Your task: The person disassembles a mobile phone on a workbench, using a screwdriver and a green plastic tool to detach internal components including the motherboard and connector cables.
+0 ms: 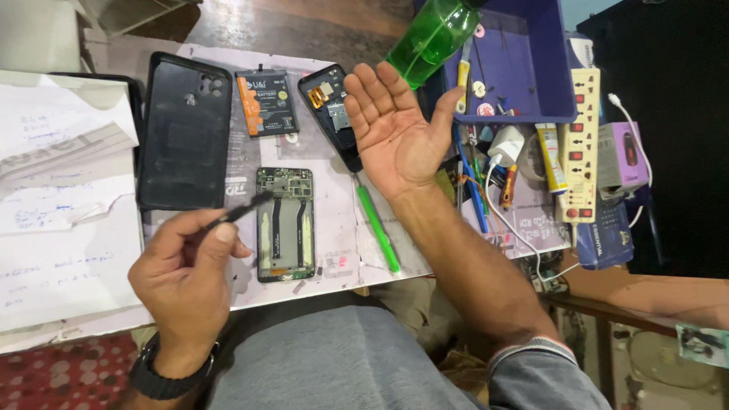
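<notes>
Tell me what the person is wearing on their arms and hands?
The left hand has a chunky black wristwatch strapped around the wrist. The right hand is bare, with no rings or gloves. Farther up the right arm, a grey sleeve is pushed back, and its cuff has thin pale stripes.

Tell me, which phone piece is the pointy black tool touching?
The opened phone with its green circuit board showing, lying nearest the person. The tweezers in the left hand reach its top corner; the black back cover lies untouched.
</notes>
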